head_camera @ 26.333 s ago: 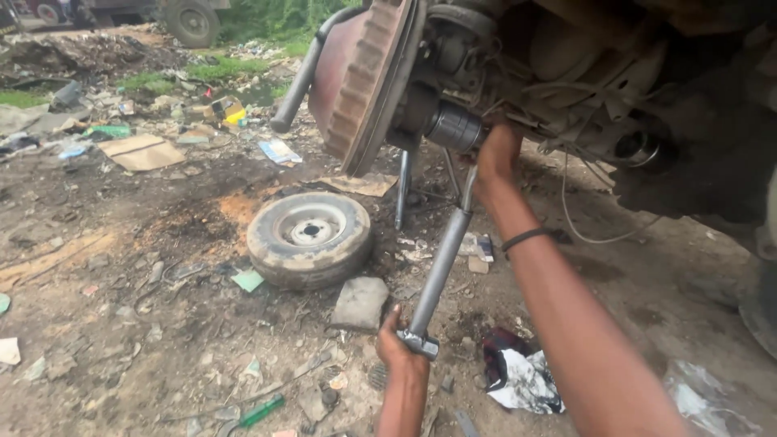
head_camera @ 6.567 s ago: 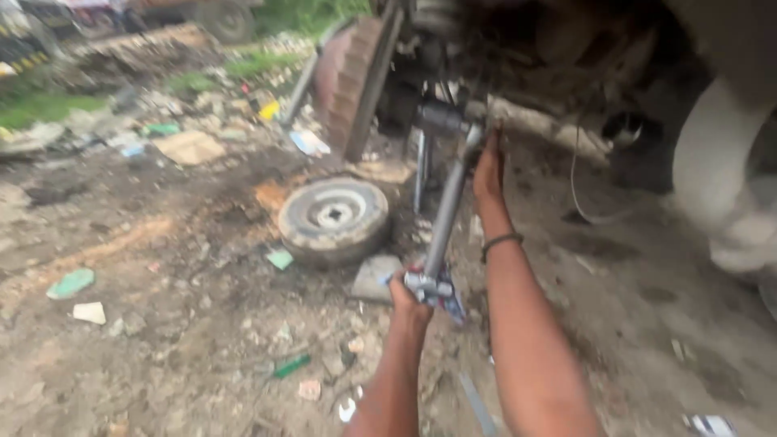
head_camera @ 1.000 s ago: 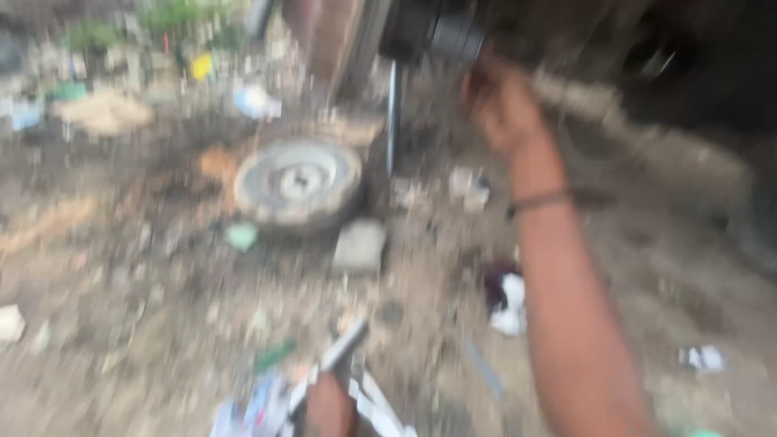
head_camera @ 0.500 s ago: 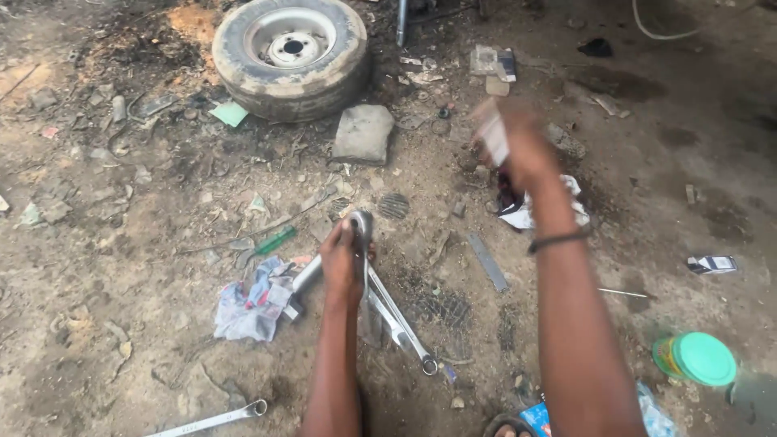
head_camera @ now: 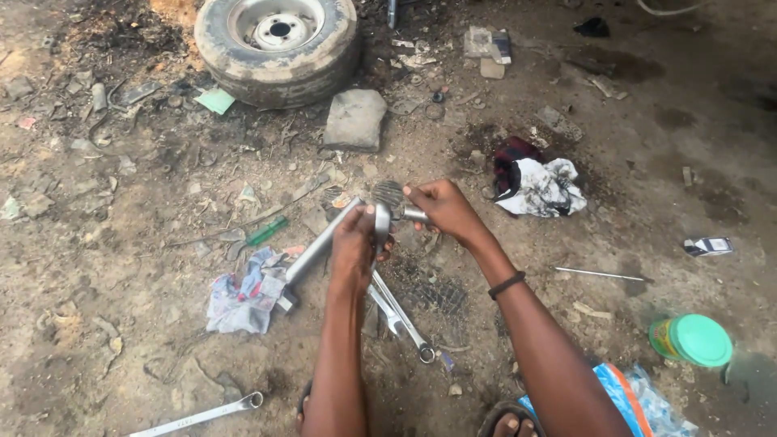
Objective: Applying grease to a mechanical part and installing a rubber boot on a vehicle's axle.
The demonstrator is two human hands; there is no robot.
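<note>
My left hand [head_camera: 354, 248] grips the head end of a long grey metal wrench bar [head_camera: 317, 248] that slants down to the left over the dirt. My right hand [head_camera: 443, 208] holds a short metal piece [head_camera: 411, 214] at the bar's head, fingers closed on it. Both hands meet above the ground. Two shiny spanners [head_camera: 402, 316] lie on the dirt just below my left hand. A black band sits on my right wrist.
A small wheel with tyre [head_camera: 278, 45] lies flat at the top, a flat stone [head_camera: 354, 120] beside it. A crumpled cloth [head_camera: 243, 291] lies left, a white and dark rag [head_camera: 537, 183] right. Another spanner [head_camera: 200, 415] lies bottom left, a green-lidded jar [head_camera: 693, 341] bottom right.
My right hand has come down from the air and closed on the bar's head beside my left hand. The view has steadied on the ground.
</note>
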